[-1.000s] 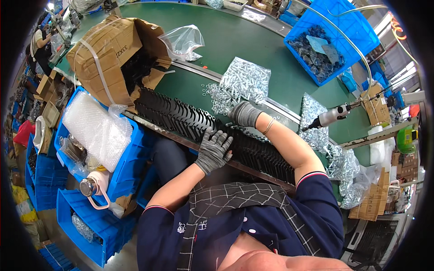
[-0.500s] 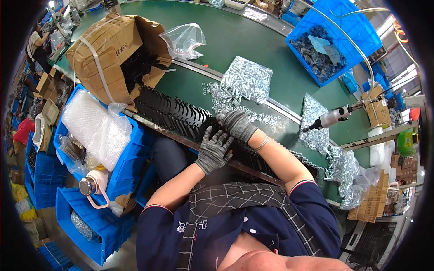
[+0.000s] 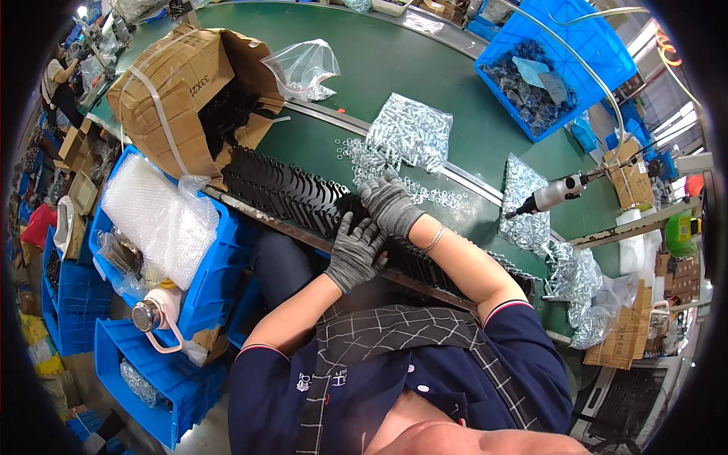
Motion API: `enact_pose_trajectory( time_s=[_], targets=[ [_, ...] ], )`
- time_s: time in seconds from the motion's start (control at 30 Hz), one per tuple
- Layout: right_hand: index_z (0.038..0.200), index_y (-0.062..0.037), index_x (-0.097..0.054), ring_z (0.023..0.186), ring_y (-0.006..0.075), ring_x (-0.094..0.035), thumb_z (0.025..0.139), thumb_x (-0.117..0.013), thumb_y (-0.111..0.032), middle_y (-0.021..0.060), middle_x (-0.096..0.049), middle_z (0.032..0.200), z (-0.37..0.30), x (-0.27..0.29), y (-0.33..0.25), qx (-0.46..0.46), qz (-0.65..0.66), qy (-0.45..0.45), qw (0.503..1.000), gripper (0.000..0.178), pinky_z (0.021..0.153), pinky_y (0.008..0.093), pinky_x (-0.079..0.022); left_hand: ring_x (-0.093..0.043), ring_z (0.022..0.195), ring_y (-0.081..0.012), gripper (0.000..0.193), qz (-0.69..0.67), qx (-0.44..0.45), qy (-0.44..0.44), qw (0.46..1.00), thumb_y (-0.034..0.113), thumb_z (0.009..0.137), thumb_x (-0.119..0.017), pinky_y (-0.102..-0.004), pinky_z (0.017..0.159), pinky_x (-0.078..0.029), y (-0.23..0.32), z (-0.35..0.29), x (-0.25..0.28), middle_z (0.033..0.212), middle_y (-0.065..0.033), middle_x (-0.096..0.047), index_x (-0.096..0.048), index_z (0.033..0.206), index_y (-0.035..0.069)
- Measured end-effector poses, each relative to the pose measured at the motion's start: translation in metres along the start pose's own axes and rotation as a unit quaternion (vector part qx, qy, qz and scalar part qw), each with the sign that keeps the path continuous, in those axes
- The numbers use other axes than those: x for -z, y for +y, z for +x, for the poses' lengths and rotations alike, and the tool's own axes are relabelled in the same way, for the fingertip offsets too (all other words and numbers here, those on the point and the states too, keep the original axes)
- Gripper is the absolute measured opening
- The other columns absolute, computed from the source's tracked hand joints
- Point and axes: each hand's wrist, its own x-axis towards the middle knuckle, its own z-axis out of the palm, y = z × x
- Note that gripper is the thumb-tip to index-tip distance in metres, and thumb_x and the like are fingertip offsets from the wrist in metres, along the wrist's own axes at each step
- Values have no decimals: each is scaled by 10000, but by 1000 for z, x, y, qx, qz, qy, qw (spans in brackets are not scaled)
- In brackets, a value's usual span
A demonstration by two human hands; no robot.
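Note:
A long row of black curved metal parts point(image 3: 288, 186) stands packed along the near edge of the green table. My left hand point(image 3: 356, 254), in a grey knit glove, lies over this row with its fingers spread. Beside it, my gloved right hand point(image 3: 390, 206) is bent over the row, at the near side of a loose heap of small metal rings point(image 3: 436, 195). Its fingers are curled together; what they hold, if anything, is hidden. Behind the rings rests a clear bag of silvery bolts point(image 3: 409, 133), with loose bolts spilling around it.
A tipped cardboard box point(image 3: 171, 91) with black parts stands at the left. A power driver point(image 3: 553, 195) hangs at the right above more bagged bolts point(image 3: 523, 205). A blue crate point(image 3: 618, 64) sits at the back right; a blue bin point(image 3: 205, 262) with bubble wrap stands left.
My right hand's fingers have shifted slightly toward the rings and look a little more extended. My left hand stays at the row. The whole view has shifted slightly.

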Motion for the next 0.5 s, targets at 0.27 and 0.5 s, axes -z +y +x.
enact_pose_trajectory(
  time_s=[0.27, 0.5],
  targets=[
    [1160, -28, -575, 1085, 277, -582, 912, -554, -344, 135, -630, 1121, 1, 8, -6, -20, 12, -62, 998, 402, 1007, 458, -367, -532, 1181, -321, 473, 0, 3, 4, 1000, 381, 766, -632, -596, 1110, -226, -1, -3, -2, 1174, -144, -610, -662, 1137, 89],
    [1186, -40, -584, 1110, 273, -584, 918, -539, -383, 144, -642, 1112, 10, 12, -9, -54, 30, -125, 990, 438, 1065, 472, -322, -524, 1195, -334, 464, -15, -3, 11, 1000, 381, 792, -614, -607, 1099, -235, -1, -2, 1, 1162, -161, -619, -667, 1128, 65]
  ],
)
